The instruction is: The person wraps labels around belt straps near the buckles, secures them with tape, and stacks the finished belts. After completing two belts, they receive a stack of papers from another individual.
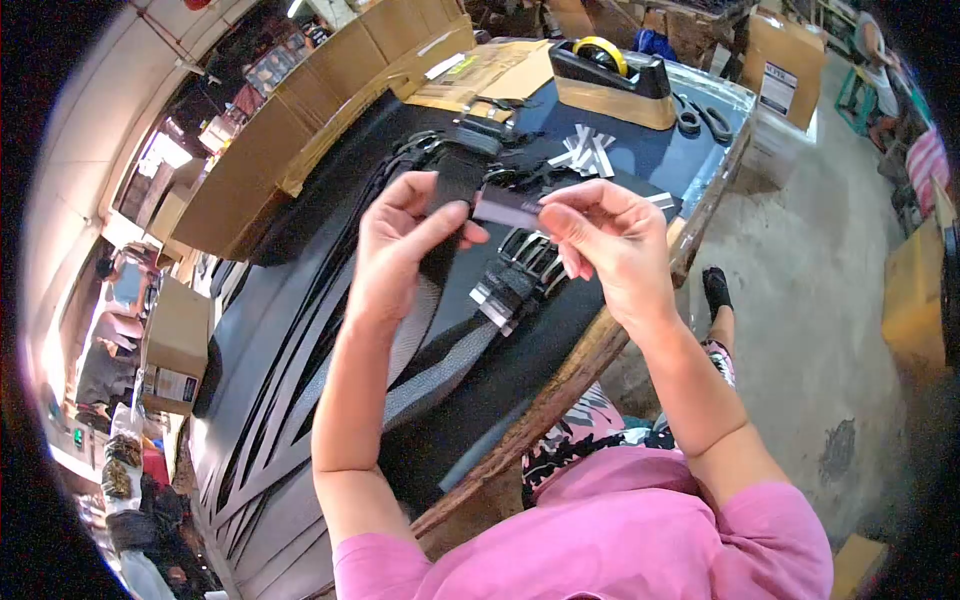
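My left hand point(392, 235) is closed around the end of a black belt point(458, 178), fingers and thumb pinching it. In my right hand point(618, 240), thumb and fingers pinch a short pale strip point(508, 213) that reaches across to the belt end; its print, if any, is too blurred to read. Just below the hands lies a bunch of metal belt buckles point(522, 268) with their straps trailing to the lower left. More dark belts point(310, 350) stretch lengthwise over the table, their buckles point(425, 143) gathered near the top.
A tape dispenser point(612, 90) with yellow-cored tape stands at the table's far end, beside scissors point(702, 118). Several loose white strips point(585, 150) lie in front of it. Cardboard point(330, 90) walls the far left side. The table's wooden edge point(560, 365) runs close to my body.
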A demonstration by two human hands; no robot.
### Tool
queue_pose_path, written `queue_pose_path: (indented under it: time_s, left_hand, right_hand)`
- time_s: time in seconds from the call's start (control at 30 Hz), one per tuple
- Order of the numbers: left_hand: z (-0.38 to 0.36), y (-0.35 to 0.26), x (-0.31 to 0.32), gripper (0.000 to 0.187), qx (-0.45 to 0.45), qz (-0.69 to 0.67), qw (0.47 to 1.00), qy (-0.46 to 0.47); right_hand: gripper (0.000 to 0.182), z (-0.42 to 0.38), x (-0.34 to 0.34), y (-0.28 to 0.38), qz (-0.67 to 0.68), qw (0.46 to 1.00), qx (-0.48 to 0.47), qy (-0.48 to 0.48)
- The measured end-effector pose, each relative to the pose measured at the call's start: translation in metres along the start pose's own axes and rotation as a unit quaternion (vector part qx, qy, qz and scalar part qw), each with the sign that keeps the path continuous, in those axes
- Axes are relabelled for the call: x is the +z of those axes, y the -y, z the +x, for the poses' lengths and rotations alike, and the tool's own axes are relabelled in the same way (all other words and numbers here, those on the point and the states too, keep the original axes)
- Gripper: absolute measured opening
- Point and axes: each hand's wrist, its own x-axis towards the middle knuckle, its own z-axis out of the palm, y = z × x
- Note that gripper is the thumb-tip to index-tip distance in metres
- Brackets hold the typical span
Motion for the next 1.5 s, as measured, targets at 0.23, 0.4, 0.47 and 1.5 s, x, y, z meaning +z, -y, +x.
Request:
queue_pose_path:
  time_s: [0.23,0.4,0.47,1.5]
  left_hand:
    - [-0.017,0.008,0.017,0.028,0.016,-0.029,0.999,-0.004]
    - [-0.021,0.000,0.015,0.023,0.016,0.005,0.999,-0.028]
    - [-0.022,0.001,0.013,0.021,0.031,0.017,0.999,-0.013]
    - [-0.023,0.023,0.019,0.023,0.116,0.020,0.993,-0.030]
  right_hand:
    - [0.009,0.003,0.021,-0.008,-0.085,0.996,-0.015,-0.016]
    - [0.011,0.002,0.028,-0.010,-0.123,0.991,-0.027,-0.047]
    - [0.010,0.002,0.029,-0.011,-0.111,0.992,-0.030,-0.056]
    - [0.012,0.012,0.026,-0.035,-0.080,0.990,-0.095,-0.061]
